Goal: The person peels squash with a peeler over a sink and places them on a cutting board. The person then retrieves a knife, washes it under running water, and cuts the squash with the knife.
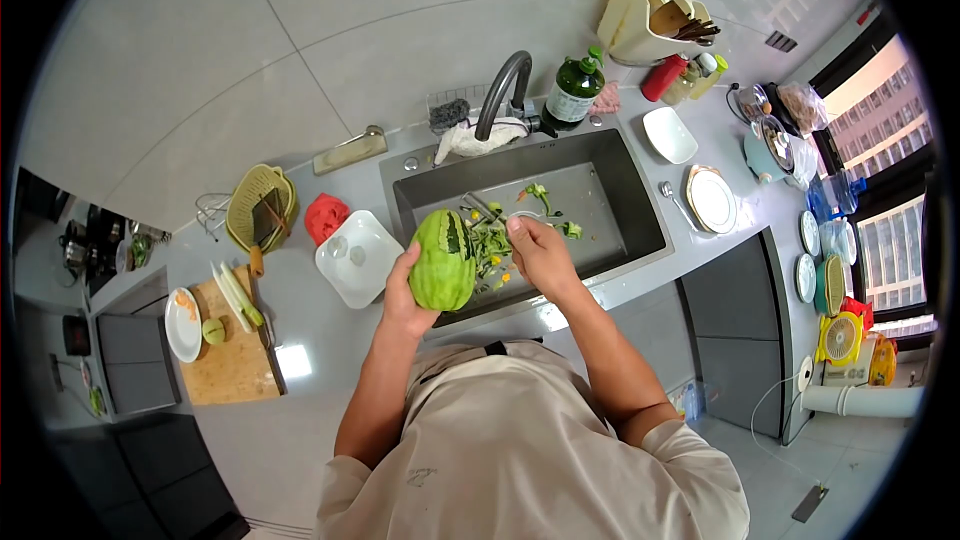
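Beige short-sleeved fabric shirt [500, 430] fills the foreground, bearing a small dark script-like mark, unreadable. Just beyond, the hands are apart: the left hand [400, 297] cups a bulky green oblong gourd [438, 275], apparently to steady it, while the right hand [543, 252] grips a slim metal-and-white tool [480, 204]. The gourd sits above the left front part of a grey rectangular sink [630, 190], presumably so green scraps [490, 243] collect there. Behind, a dark-green pump bottle [572, 95] has a white label, its print too small to read.
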The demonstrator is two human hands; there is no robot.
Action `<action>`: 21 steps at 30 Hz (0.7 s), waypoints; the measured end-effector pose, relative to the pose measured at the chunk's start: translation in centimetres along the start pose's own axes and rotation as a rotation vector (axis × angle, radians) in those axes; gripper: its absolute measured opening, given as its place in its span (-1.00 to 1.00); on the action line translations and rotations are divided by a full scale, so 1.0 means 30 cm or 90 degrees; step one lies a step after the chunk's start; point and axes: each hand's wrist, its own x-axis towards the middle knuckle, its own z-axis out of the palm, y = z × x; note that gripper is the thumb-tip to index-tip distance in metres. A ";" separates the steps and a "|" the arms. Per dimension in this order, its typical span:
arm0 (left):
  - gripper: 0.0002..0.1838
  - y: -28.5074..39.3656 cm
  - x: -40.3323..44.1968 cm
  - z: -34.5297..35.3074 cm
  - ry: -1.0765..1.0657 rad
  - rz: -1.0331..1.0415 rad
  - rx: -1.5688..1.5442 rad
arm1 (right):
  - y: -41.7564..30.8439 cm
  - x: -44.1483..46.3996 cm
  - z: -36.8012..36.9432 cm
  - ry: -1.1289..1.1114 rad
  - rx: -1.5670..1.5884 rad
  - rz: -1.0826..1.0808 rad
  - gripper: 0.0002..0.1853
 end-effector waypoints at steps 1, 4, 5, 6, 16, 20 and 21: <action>-0.35 -0.001 -0.002 -0.002 0.002 0.001 -0.002 | 0.018 0.006 0.002 -0.002 -0.001 0.001 -0.44; -0.35 -0.002 0.008 -0.008 0.003 0.003 0.010 | 0.054 0.019 0.005 0.026 -0.188 -0.114 -0.43; -0.34 -0.007 0.016 -0.013 0.020 0.015 0.030 | 0.058 0.016 0.004 0.028 -0.194 -0.116 -0.47; -0.32 -0.009 0.020 -0.015 0.037 0.028 0.050 | 0.050 0.009 0.007 0.029 -0.200 -0.117 -0.49; -0.38 0.011 -0.007 0.021 0.009 0.007 0.011 | -0.054 -0.071 0.046 0.047 -0.336 -0.492 -0.74; -0.39 0.011 -0.009 0.024 -0.007 0.010 0.016 | -0.063 -0.067 0.049 0.113 -0.419 -0.532 -0.74; -0.39 0.009 -0.010 0.024 -0.004 0.013 0.019 | -0.063 -0.065 0.049 0.135 -0.434 -0.535 -0.74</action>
